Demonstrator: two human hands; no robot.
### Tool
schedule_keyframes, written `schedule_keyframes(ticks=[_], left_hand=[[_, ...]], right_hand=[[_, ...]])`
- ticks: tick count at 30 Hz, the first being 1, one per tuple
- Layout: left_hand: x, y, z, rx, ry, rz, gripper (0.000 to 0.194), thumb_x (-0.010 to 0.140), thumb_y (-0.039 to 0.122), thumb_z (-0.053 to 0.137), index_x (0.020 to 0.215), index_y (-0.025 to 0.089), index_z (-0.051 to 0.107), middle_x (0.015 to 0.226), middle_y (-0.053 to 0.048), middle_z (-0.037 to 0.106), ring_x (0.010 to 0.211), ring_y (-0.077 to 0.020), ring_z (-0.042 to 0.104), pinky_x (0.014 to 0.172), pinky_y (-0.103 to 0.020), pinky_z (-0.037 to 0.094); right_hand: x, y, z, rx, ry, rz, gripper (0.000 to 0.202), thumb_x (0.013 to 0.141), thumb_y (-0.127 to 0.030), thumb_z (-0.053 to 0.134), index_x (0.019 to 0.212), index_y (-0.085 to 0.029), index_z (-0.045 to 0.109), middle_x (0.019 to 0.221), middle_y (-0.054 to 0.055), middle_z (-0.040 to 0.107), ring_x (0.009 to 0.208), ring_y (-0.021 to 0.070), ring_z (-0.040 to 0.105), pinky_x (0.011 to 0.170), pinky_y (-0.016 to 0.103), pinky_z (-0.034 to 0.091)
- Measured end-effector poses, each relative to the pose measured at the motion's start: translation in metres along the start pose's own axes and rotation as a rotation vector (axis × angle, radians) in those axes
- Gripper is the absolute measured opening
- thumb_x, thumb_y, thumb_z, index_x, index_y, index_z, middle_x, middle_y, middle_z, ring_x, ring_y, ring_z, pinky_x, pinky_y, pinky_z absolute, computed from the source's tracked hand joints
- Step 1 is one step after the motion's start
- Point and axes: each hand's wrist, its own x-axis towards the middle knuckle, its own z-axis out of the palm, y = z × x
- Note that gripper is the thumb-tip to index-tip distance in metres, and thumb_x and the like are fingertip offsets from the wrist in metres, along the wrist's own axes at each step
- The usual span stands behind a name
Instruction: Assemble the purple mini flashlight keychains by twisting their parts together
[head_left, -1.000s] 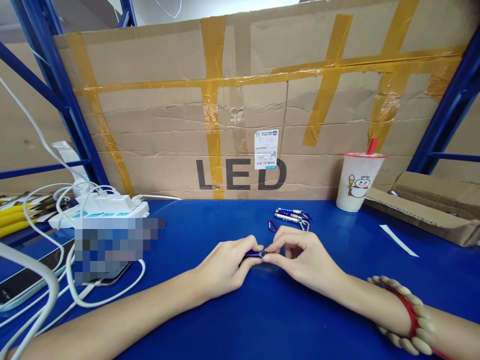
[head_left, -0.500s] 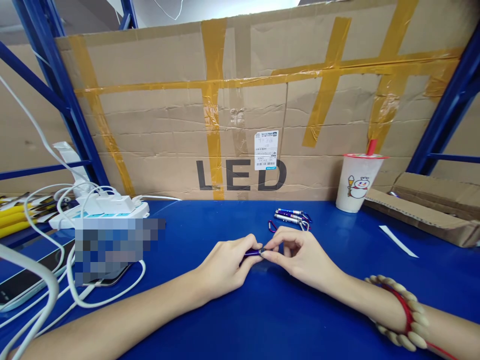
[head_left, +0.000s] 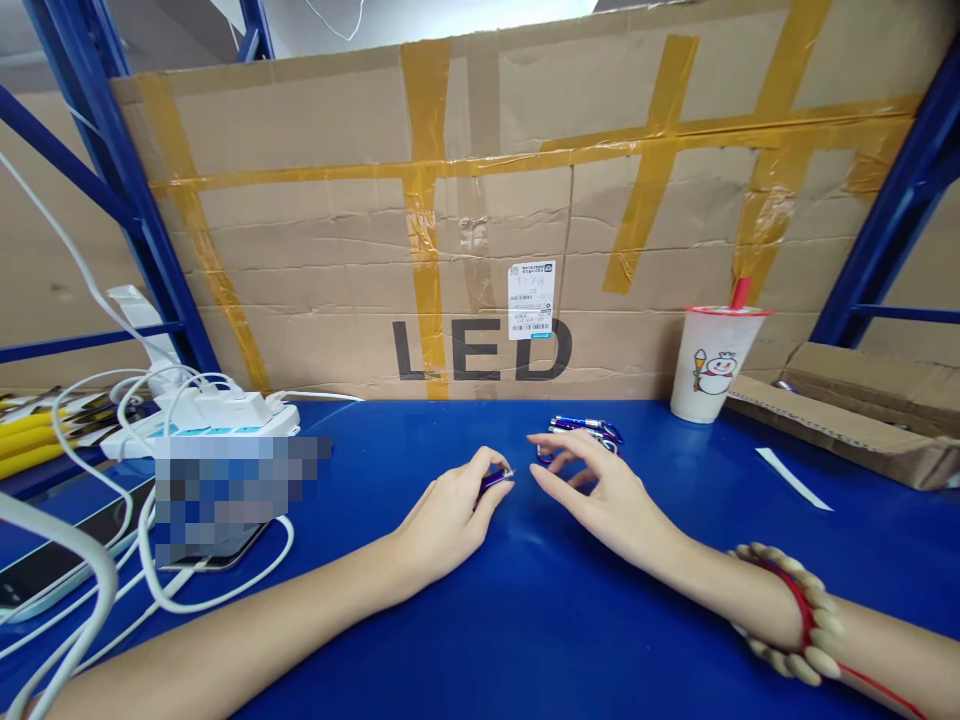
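Observation:
My left hand [head_left: 450, 510] is closed round a small purple keychain flashlight [head_left: 495, 481], which looks like a slim metal tube. Its silvery tip pokes out between thumb and index finger; the rest is hidden in the palm. Just to the right, my right hand [head_left: 596, 485] hovers with fingers spread and holds nothing. A gap separates it from the flashlight's tip. Behind its fingers, several keychain flashlights [head_left: 581, 424] in blue and silver, with carabiner clips, lie on the blue table [head_left: 480, 640], partly covered from view.
A lidded cup [head_left: 712, 365] with a red straw stands at the back right, beside an open cardboard box [head_left: 862, 420] and a white strip [head_left: 793, 478]. On the left are a power strip [head_left: 217, 410], white cables and a phone [head_left: 67, 550]. A large carton [head_left: 337, 270] closes off the back.
My right hand has let go of the flashlight's tip and drawn away to the right, its fingers opening. My left hand has shifted slightly left and up, still gripping the flashlight, now tilted.

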Motion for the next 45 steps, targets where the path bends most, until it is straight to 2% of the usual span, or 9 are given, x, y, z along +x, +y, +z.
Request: schedule_keyframes(ticks=[4,7,9,13,16,22,29,38,45], left_hand=[[0.001,0.0,0.0,-0.092,0.021,-0.013,0.017,0.091,0.034,0.032,0.097,0.02,0.041,0.091,-0.002,0.057,0.08,-0.0149,0.056,0.071,-0.026,0.042],[0.003,0.002,-0.001,-0.132,0.038,-0.045,0.017,0.09,0.034,0.034,0.094,0.019,0.042,0.085,-0.001,0.056,0.075,-0.0133,0.053,0.07,-0.025,0.041],[0.004,0.004,-0.002,-0.166,0.038,-0.083,0.018,0.089,0.034,0.036,0.09,0.018,0.044,0.08,0.0,0.054,0.072,-0.0123,0.051,0.068,-0.024,0.039],[0.005,0.004,-0.004,-0.233,0.053,-0.168,0.025,0.087,0.04,0.038,0.078,0.017,0.041,0.068,0.003,0.047,0.064,-0.0106,0.044,0.062,-0.023,0.036],[0.007,0.0,-0.003,-0.282,0.101,-0.206,0.029,0.084,0.043,0.042,0.072,0.017,0.035,0.065,0.004,0.042,0.06,-0.0094,0.041,0.059,-0.022,0.034],[0.008,0.001,-0.002,-0.278,0.12,-0.233,0.021,0.08,0.031,0.044,0.07,0.018,0.032,0.065,0.005,0.04,0.06,-0.0092,0.038,0.058,-0.022,0.032],[0.006,0.007,-0.006,-0.278,0.085,-0.224,0.019,0.081,0.032,0.041,0.071,0.018,0.033,0.064,0.005,0.043,0.06,-0.01,0.04,0.058,-0.023,0.032],[0.005,0.005,-0.006,-0.28,0.084,-0.223,0.023,0.083,0.035,0.04,0.071,0.018,0.034,0.064,0.004,0.045,0.062,-0.0103,0.041,0.06,-0.023,0.032],[0.002,0.008,-0.006,-0.281,-0.023,-0.107,0.025,0.088,0.04,0.034,0.076,0.018,0.037,0.067,0.003,0.052,0.062,-0.01,0.045,0.061,-0.022,0.034]], right_hand=[[-0.001,0.009,0.004,-0.285,-0.12,-0.008,0.061,0.081,-0.049,0.045,0.129,-0.014,0.042,0.131,0.012,0.042,0.12,0.0266,0.039,0.098,0.044,0.034],[-0.002,0.01,0.005,-0.41,-0.283,0.048,0.07,0.083,-0.055,0.037,0.133,-0.006,0.037,0.138,0.016,0.032,0.127,0.0304,0.028,0.102,0.049,0.025],[-0.001,0.008,0.004,-0.428,-0.322,0.014,0.066,0.085,-0.054,0.034,0.13,-0.006,0.042,0.136,0.015,0.035,0.127,0.0298,0.028,0.103,0.049,0.022],[0.003,0.004,0.0,-0.36,-0.253,-0.159,0.038,0.085,-0.039,0.044,0.109,-0.015,0.062,0.116,0.009,0.058,0.113,0.0246,0.047,0.099,0.042,0.03],[0.003,0.003,-0.001,-0.295,-0.23,-0.24,0.021,0.081,-0.029,0.052,0.094,-0.021,0.067,0.096,0.004,0.066,0.094,0.0204,0.057,0.089,0.038,0.038],[0.001,0.004,-0.002,-0.249,-0.195,-0.238,0.026,0.077,-0.035,0.057,0.099,-0.023,0.065,0.097,0.003,0.062,0.089,0.0168,0.057,0.078,0.029,0.045],[0.0,0.004,-0.002,-0.311,-0.246,-0.35,0.018,0.081,-0.025,0.051,0.082,-0.024,0.069,0.09,0.001,0.063,0.086,0.0145,0.056,0.075,0.027,0.044],[0.002,0.0,0.0,-0.096,-0.233,-0.185,0.013,0.079,-0.028,0.054,0.078,-0.021,0.065,0.085,0.001,0.06,0.077,0.0123,0.056,0.061,0.021,0.044],[-0.001,-0.007,-0.001,0.058,-0.204,-0.216,0.016,0.084,-0.03,0.049,0.084,-0.018,0.06,0.076,0.001,0.06,0.065,0.0098,0.053,0.056,0.02,0.042]])
